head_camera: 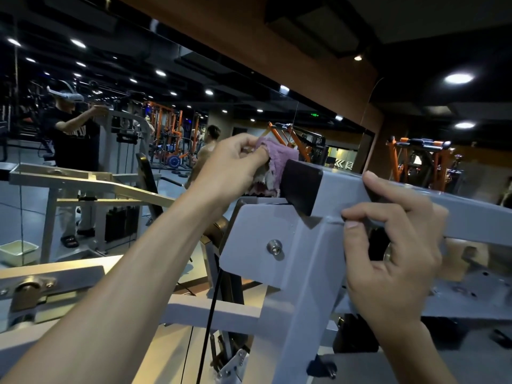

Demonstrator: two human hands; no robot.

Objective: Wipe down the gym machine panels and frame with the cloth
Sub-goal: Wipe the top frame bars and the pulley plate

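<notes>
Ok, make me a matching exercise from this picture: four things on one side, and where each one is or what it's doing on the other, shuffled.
Things:
1. fluffy purple cloth
2. black plastic end cap
3. round silver bolt
4. right hand

Places or states:
A. set in the flat grey metal plate
B. gripping the grey frame bar
C. covering the end of the grey bar
D. bunched in the left hand

Pairs: 1-D, 2-C, 3-A, 4-B
</notes>
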